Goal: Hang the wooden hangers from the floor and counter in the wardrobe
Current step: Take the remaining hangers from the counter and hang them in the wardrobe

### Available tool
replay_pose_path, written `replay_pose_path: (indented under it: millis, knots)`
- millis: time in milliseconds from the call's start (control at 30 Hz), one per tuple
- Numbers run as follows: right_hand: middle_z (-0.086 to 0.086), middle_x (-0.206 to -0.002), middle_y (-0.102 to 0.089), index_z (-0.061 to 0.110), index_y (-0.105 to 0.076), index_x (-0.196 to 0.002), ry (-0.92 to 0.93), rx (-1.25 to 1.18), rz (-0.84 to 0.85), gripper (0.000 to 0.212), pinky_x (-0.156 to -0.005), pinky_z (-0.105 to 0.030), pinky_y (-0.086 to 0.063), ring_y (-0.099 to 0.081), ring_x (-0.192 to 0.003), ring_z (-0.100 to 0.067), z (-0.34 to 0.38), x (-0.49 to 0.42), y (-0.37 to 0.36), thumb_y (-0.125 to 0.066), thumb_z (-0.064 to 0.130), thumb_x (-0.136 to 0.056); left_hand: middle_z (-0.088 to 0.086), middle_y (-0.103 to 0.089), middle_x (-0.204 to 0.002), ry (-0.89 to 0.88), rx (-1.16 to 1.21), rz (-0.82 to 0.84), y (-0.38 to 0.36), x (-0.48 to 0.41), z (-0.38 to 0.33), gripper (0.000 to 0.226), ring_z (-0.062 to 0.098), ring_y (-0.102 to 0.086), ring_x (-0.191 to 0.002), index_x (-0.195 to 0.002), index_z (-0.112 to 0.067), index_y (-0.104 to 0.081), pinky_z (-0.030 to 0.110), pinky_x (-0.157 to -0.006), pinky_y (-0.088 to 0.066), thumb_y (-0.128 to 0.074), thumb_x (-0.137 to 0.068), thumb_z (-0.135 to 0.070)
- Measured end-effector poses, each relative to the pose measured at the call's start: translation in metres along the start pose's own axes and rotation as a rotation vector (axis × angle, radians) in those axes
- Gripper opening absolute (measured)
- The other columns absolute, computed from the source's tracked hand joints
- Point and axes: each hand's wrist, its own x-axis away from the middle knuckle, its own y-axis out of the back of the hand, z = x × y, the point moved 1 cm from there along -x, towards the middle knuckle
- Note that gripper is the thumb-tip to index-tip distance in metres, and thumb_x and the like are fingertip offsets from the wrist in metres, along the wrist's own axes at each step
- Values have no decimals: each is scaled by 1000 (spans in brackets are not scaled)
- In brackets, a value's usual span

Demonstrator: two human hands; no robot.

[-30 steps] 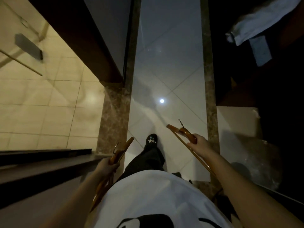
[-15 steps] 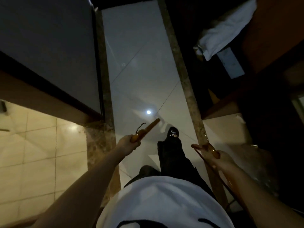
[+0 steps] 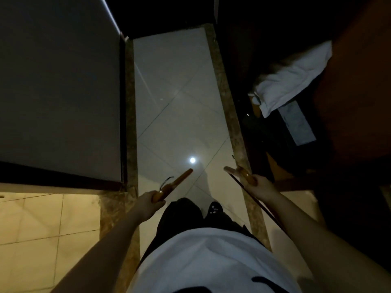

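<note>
A: What takes up most of the view?

B: A pale, glossy tiled floor (image 3: 175, 98). It is a narrow strip with diagonal joints, polished enough to mirror a round lamp spot. A flat, matt dark grey panel (image 3: 59, 85) stands along its left side, and mottled brown stone borders (image 3: 230, 115) edge it on both sides.

A: And on the right?

B: Deep shadow, with a soft white folded cloth (image 3: 294, 79) lying in a dark recess. I cannot tell whether that is the wardrobe; no rail shows.

A: Where are the hangers?

B: One is in each hand, off the floor and counter, and neither is hung yet. The left hand (image 3: 148, 203) is curled round the neck of a varnished orange-brown wooden hanger (image 3: 179, 179). Its rounded arm points ahead over the floor, and the thin curved metal hook (image 3: 167, 180) rises just beyond the knuckles. The right hand (image 3: 263, 185) grips a second glossy brown wooden hanger (image 3: 243, 173) at its curved shoulder. Its slim dark crossbar (image 3: 254, 199) runs back beside the forearm.

A: Why carry them like that?

B: My guess is that a grip near the hook balances each one and holds the two apart. The hooks stay free and uppermost, ready for a rail. Lacquer is slippery, so a full grip suits it.
</note>
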Motion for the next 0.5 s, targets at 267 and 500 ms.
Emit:
replay_pose_path:
  millis: [267, 500]
  knots:
    - [-14, -101, -61, 14, -52, -118, 134, -13, 33, 30, -86, -44, -53, -61, -93, -28, 121, -75, 31, -53, 13, -88, 3, -53, -75, 171, 79, -39, 61, -65, 7, 5, 13, -51, -68, -90, -8, -53, 18, -57, -40, -53, -92, -13]
    - [-16, -99, -59, 10, -50, -122, -4, -69, 9, 34, -81, -39, -50, -58, -87, -24, 177, -138, 42, -53, 8, -88, 5, -55, -79, 163, 98, 13, 141, -158, -43, 5, 21, -57, -77, -90, -12, -53, 22, -64, -44, -52, -93, -16]
